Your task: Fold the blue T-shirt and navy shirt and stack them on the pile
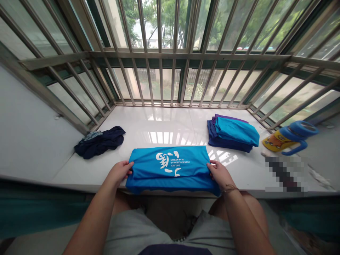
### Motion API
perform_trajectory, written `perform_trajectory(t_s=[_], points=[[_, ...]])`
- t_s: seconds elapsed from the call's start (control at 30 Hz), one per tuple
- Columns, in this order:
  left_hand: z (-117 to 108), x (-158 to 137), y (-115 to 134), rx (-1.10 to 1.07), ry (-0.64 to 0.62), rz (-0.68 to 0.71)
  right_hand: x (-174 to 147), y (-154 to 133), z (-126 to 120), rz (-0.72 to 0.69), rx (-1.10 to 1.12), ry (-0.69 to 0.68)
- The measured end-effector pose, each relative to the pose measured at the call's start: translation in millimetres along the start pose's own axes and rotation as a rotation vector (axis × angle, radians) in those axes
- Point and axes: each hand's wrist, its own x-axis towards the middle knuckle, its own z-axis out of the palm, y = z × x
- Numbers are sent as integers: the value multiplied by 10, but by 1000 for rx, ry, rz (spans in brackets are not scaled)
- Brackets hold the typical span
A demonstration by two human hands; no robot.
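Note:
A bright blue T-shirt [148, 163] with white lettering lies partly folded along the front edge of the white sill, its print upside down to me. My left hand [122, 171] pinches the left side of its upper layer between thumb and fingers. On the opposite side, my right hand [218, 171] grips the layer's right edge the same way; a thin bracelet circles that wrist. The lower layer sticks out toward me and reaches over the sill's edge.
Folded blue and purple clothes [233, 132] are stacked at the back right. A crumpled dark navy garment [101, 142] lies at the left. A yellow-and-blue bottle [285, 136] stands at the far right, near a blurred-out object [285, 174]. Metal bars [170, 55] enclose the white sill [132, 122].

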Motion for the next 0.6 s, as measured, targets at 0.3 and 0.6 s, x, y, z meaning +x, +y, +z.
perform_trajectory(t_s=[0.3, 0.6], points=[[-59, 35, -59, 296, 187, 102, -135, -14, -113, -72, -272, 90], [-410, -512, -966, 403, 131, 40, -756, 502, -429, -80, -587, 58]])
